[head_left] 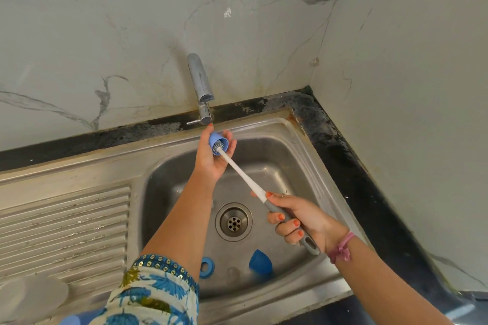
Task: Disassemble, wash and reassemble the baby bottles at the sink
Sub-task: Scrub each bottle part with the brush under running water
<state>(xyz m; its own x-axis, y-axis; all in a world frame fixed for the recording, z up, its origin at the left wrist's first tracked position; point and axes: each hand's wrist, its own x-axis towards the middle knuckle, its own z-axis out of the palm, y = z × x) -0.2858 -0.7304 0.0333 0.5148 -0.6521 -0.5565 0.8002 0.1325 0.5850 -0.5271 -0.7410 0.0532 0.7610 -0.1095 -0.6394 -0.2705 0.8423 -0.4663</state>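
The left hand (215,158) is raised over the back of the sink (287,155), just below the tap (201,82), with its fingers curled round a small blue cap (218,143) whose open mouth faces the person. The right hand (301,219) is lower and nearer the person, its fingers wrapped round the grey handle of a bottle brush (248,179). The brush's white shaft slants up from the right hand to the left hand, and its bristle head sits inside the blue cap. Below both hands, on the sink floor near the front wall, lie a blue ring (206,267), close under the left forearm, and a blue dome-shaped cover (260,262) beneath the right hand. The drain (233,221) lies between the two forearms.
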